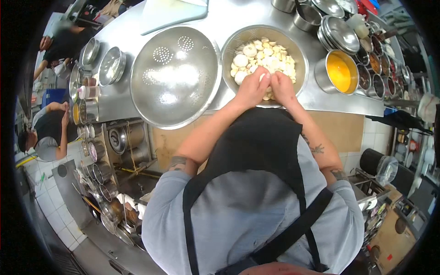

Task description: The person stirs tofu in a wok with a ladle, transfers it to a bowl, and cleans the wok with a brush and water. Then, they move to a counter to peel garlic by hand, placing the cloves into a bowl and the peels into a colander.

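My left hand (253,87) and my right hand (283,89) are close together above the near side of a metal colander (300,59). Whole and broken cream-white mushrooms (263,56) fill much of it. The fingers of both hands are curled in and nearly meet. Something pale may be between them, but the hands themselves hide it. To the left, a large perforated metal bowl (176,75) stands beside the colander, its wide rim overhanging the table's front edge.
A pot of orange-yellow liquid (341,73) stands right of the colander, near stacked metal bowls (339,34) and several condiment containers (376,64). A pale cutting board (174,16) lies at the back. Smaller bowls (112,66) are on the left, where two other people (48,128) stand.
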Available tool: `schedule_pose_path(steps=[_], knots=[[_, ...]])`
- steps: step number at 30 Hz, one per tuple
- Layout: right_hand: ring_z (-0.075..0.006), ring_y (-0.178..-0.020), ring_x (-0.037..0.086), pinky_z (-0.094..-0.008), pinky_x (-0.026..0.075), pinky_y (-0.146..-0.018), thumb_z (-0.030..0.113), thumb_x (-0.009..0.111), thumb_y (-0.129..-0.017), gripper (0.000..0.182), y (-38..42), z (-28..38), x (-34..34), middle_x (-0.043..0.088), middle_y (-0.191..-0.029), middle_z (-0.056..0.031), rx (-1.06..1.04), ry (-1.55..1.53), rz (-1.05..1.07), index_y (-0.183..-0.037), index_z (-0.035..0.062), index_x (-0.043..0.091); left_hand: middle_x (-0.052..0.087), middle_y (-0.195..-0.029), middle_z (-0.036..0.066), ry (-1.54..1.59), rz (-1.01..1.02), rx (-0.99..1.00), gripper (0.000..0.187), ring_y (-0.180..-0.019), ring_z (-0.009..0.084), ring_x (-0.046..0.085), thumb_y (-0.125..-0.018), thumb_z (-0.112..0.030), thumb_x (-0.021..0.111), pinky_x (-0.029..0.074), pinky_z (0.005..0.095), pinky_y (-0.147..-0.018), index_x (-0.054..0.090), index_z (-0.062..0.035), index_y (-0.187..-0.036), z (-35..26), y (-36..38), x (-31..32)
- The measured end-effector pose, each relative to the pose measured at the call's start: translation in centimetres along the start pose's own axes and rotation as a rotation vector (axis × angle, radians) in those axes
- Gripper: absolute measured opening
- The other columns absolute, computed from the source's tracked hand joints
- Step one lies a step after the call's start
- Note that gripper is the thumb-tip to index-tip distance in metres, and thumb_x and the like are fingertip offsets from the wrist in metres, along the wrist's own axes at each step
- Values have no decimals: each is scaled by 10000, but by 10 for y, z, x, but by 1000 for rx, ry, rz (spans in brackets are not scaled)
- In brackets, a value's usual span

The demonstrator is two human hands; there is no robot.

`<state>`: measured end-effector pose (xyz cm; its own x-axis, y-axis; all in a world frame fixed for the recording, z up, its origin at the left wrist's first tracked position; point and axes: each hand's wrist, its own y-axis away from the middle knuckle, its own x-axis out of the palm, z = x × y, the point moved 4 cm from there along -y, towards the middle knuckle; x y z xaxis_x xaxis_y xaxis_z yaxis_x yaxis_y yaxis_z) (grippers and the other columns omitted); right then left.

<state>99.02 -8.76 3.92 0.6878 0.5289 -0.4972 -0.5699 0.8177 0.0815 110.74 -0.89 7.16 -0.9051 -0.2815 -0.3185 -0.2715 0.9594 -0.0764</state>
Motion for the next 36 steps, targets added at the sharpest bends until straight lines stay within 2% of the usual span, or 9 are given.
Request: schedule_pose_path(steps=[2, 3, 7, 14, 19, 23, 26, 29, 36], knots=[[-291, -697, 653, -385, 492, -655, 192, 504, -953, 260, -7, -6, -11, 635, -744, -213, 83, -107, -20, -869, -33, 601, 633, -893, 147, 116, 11, 39, 231, -840, 225, 629, -1030, -280, 474, 494, 354, -745, 516, -64, -1098, -3, 7, 9], [-192, -667, 634, -349, 490, -637, 198, 507, -957, 281, -6, -5, -10, 638, -756, -166, 46, -140, -19, -823, -27, 611, 616, -1015, 101, 157, 39, -64, 228, -899, 180, 591, -1049, -289, 444, 482, 330, -750, 503, -83, -1125, 3, 8, 10], [-167, -581, 595, -310, 463, -535, 165, 526, -933, 270, 0, -4, -10, 643, -760, -104, 97, -424, -37, -778, -36, 618, 619, -1076, 66, 813, 51, -563, 262, -852, 160, 566, -1070, -304, 393, 479, 299, -742, 540, -102, -1146, 37, 0, 4], [-108, -418, 445, -245, 332, -389, 74, 580, -858, 169, 2, -13, -23, 569, -623, -91, 370, -938, -1, -697, 42, 539, 594, -1114, 64, 1016, 194, -548, 245, -926, 170, 585, -1062, -241, 414, 487, 292, -752, 506, -101, -1240, 26, 7, 1], [-79, -555, 461, -211, 329, -457, 120, 523, -958, 112, 1, -2, -14, 567, -771, -39, 408, -968, 133, -1069, 109, 519, 568, -1124, 47, 984, 128, -554, 233, -908, 147, 566, -1061, -190, 410, 462, 276, -732, 500, -120, -1265, 30, 10, 6], [-16, -581, 404, -190, 309, -485, 320, 503, -1023, 237, -2, -4, 1, 472, -733, 47, 301, -792, 205, -1111, 110, 569, 555, -1125, 32, 958, 172, -583, 270, -871, 128, 540, -1061, -169, 402, 452, 267, -729, 494, -127, -1311, 19, 9, 0], [-137, -722, 610, -281, 499, -666, 308, 539, -1005, 279, -3, 29, -2, 647, -851, -36, -193, -290, 95, -1088, 47, 593, 546, -1133, 25, 894, 148, -562, 329, -877, 126, 533, -1060, -166, 401, 448, 262, -728, 450, -139, -1384, 11, 13, -6], [-232, -848, 682, -351, 524, -780, 286, 556, -990, 296, -4, 79, -3, 699, -927, -142, -229, -239, 244, -1102, 13, 584, 558, -1151, 35, 733, 40, -461, 330, -920, 132, 545, -1059, -180, 406, 452, 261, -737, 437, -130, -1384, -29, 25, -39], [-408, -919, 665, -457, 515, -811, 421, 528, -959, 493, -36, 170, 83, 679, -945, -253, -392, -81, 443, -1177, -22, 520, 577, -1177, 89, 1069, -175, -278, 244, -1018, 177, 592, -1053, -170, 382, 520, 340, -829, 470, -75, -1260, -8, 53, -152]])
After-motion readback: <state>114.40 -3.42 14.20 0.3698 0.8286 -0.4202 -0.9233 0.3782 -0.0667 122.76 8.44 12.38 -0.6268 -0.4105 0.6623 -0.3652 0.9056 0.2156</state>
